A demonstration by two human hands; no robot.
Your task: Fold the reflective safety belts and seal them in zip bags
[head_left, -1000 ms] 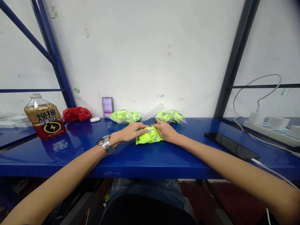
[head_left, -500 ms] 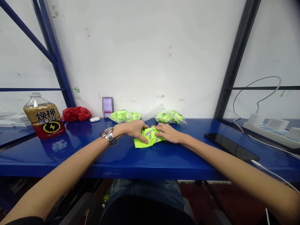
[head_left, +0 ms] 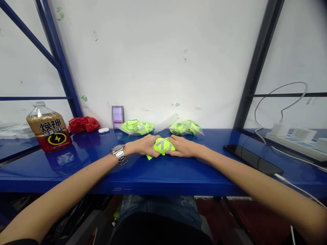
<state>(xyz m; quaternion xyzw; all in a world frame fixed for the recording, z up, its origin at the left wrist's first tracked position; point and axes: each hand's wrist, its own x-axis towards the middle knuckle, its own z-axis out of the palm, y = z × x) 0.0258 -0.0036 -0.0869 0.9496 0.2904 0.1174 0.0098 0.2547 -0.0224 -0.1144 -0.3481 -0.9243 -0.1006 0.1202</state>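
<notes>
Behind table edge (head_left: 163, 187), hands (head_left: 146, 145) clasp cloth (head_left: 161, 145); room leftward

On the table (head_left: 163, 173), bags (head_left: 138, 127) lie behind the cloth (head_left: 161, 145), the bottle (head_left: 49, 128) left.

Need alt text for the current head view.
A left hand and right hand grip a bundled neon-yellow reflective cloth on a blue table. Behind, two clear bags of neon-yellow material lie by a white wall; a drink bottle stands at left, a black phone lies at right.
</notes>
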